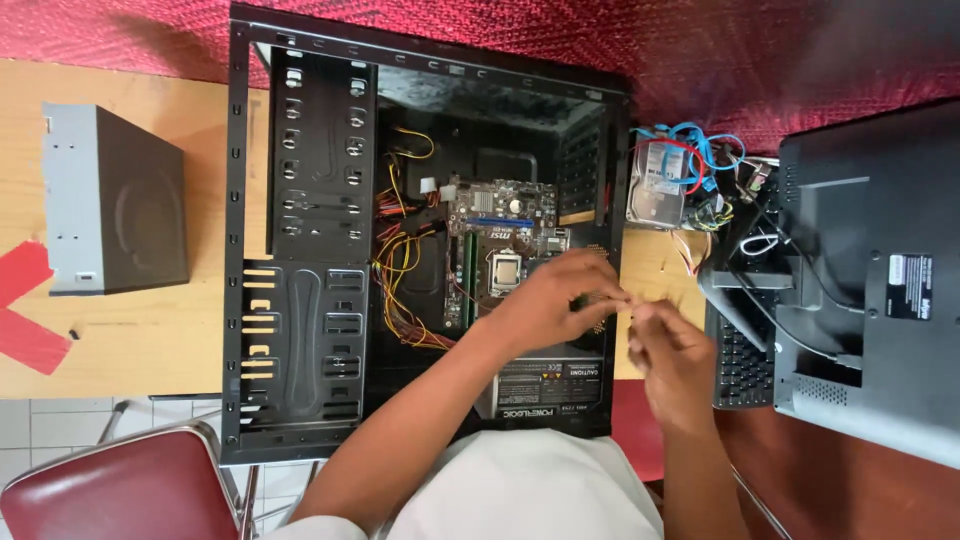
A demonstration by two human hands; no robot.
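An open black computer case (300,330) lies on its side on a wooden table (130,340). Inside it sit a motherboard (500,225) with a bare processor socket (507,270), yellow and red cables (400,290), and a power supply (550,385). My left hand (555,300) hovers over the case's right part, its fingers pinched together. My right hand (665,350) is just outside the case's right wall, with its fingertips meeting those of the left. Whatever small thing is between the fingertips is too blurred to make out.
A grey optical drive (110,200) rests on the table at left, near red tape strips (25,310). A hard drive (658,185) with red and blue cables, a black keyboard (742,365) and a face-down monitor (870,280) lie at right. A red chair (120,490) stands at the lower left.
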